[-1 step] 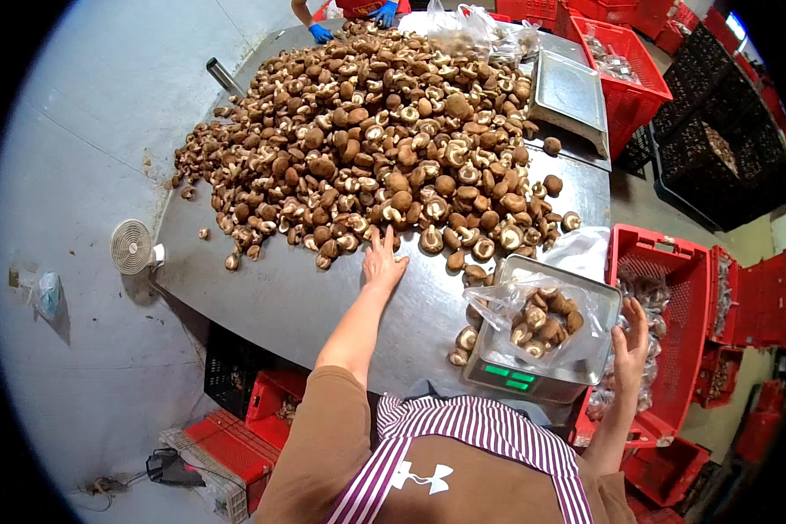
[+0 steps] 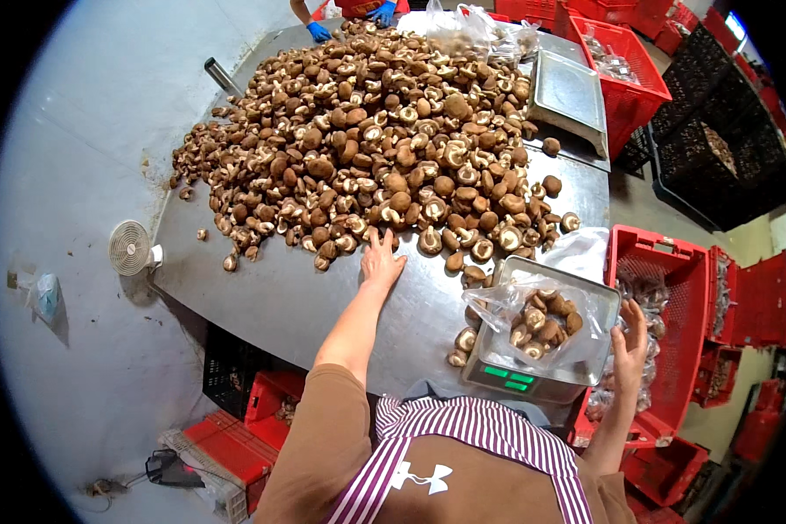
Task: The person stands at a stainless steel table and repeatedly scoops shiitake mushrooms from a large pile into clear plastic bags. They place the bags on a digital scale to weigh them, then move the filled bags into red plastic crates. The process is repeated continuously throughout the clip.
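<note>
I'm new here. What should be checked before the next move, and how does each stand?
1. Bare left hand open at the near edge of the heap of brown-capped mushrooms: ok.
2. Bare right hand touching the square silver metal scale: cannot tell.
3. Clear plastic bag with bagged mushrooms resting on the scale: ok.
4. Green digital display lit: ok.
5. Scale's left side free of loose mushrooms: not ok, several lie there.

Mushroom heap [image 2: 358,140] on the table [image 2: 236,306], weighing scale [image 2: 546,386] before it at right, bag of mushrooms [image 2: 543,321] on the scale, crate [image 2: 686,327] of packed bags [image 2: 646,293] right of the scale, second scale [image 2: 569,92] behind.
</note>
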`<state>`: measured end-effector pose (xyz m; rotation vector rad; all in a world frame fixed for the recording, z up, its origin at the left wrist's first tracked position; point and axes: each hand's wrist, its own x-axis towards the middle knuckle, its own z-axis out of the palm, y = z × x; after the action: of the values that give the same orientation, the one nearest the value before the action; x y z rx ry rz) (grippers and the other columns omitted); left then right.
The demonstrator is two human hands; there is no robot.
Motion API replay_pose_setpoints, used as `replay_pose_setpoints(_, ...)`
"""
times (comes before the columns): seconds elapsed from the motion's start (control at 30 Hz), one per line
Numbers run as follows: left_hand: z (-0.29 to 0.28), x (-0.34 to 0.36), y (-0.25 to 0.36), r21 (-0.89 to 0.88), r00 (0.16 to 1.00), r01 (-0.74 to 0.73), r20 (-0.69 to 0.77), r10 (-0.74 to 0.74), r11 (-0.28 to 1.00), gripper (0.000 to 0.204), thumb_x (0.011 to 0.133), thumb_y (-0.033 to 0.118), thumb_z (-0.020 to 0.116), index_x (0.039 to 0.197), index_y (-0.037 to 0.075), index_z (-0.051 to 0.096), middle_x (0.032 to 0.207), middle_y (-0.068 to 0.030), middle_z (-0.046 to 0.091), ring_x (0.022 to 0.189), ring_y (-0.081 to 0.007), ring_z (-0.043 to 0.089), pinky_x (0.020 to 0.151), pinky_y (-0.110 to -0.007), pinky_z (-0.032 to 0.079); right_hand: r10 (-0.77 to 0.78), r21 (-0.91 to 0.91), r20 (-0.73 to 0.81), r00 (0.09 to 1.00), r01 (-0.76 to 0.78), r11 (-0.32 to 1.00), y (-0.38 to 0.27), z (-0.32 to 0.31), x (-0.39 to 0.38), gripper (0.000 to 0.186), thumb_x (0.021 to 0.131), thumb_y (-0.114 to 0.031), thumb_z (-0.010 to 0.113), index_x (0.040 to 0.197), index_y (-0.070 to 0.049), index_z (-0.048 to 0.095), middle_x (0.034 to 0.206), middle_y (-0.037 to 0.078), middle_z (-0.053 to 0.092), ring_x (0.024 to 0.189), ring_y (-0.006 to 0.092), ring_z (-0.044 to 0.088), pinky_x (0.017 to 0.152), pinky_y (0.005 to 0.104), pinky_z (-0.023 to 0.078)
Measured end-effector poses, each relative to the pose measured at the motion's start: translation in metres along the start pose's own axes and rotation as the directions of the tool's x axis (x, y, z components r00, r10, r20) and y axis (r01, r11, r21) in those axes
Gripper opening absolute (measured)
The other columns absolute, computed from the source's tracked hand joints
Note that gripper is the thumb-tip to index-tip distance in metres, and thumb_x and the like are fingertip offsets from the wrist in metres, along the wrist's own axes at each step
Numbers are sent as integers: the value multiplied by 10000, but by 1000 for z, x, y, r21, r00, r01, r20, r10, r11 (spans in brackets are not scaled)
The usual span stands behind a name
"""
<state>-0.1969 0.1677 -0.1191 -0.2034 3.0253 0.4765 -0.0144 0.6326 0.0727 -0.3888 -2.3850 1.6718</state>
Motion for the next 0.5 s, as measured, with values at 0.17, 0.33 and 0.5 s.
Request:
replay_pose_setpoints(0.17,5,1,10,25,991,-132,15,131,991,498,756,164,746,1196,115,517,1134,-179,467,987,-390,584,814,-480,519,29,2,-1,1000,-29,1000,11,0,4,501,918,-81,603,1391,-9,451,1325,132,551,1233,228,513,1040,365,399)
replay_pose_setpoints(0.33,21,-12,10,-146,990,-137,-51,131,980,480,766,191,742,1181,109,515,1143,-141,502,976,-386,601,820,-472,515,64,18,-12,998,-64,998,-1,9,6,437,929,-39,573,1356,-4,488,1263,126,595,1166,215,565,1015,346,421)
replay_pose_setpoints(0.5,9,-11,34,-413,987,-131,-144,78,901,450,766,200,737,1153,102,531,1146,-139,582,1004,-389,601,820,-471,502,41,20,-6,999,-41,999,-30,13,12,384,952,-36,541,1333,-1,504,1219,111,616,1115,197,590,976,330,448)
